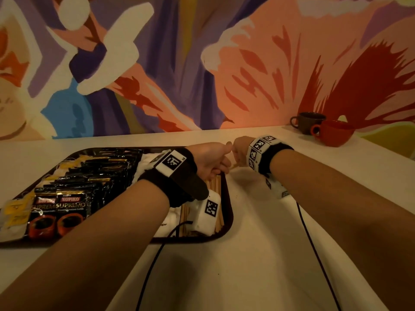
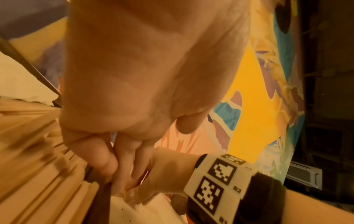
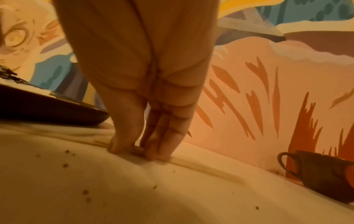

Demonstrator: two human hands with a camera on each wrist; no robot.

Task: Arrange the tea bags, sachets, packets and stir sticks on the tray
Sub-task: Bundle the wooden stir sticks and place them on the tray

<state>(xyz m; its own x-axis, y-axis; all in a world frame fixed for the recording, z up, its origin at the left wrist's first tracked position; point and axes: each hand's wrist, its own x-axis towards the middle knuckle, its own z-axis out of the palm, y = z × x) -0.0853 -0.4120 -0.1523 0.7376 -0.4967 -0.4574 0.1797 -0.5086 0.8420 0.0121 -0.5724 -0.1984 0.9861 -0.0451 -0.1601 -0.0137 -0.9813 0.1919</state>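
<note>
Right wrist view: fingertips (image 3: pixel 153 153) pressed on a thin pale wooden stir stick (image 3: pixel 191 162) lying on the white table (image 3: pixel 134 197), just right of the dark rectangular tray (image 1: pixel 228 212).

The right hand (image 1: pixel 240 149) pinches narrowly at the flat stick and may let it slip. The left hand (image 1: pixel 211 160) curls beside it over the tray's right edge; whether it holds anything is unclear. Two mugs (image 1: pixel 323 129) stand well right of the tray; packets and sticks overlap, uncountable.

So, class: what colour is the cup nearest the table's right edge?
Red cup, beside a dark one; clearest in the head view.
</note>
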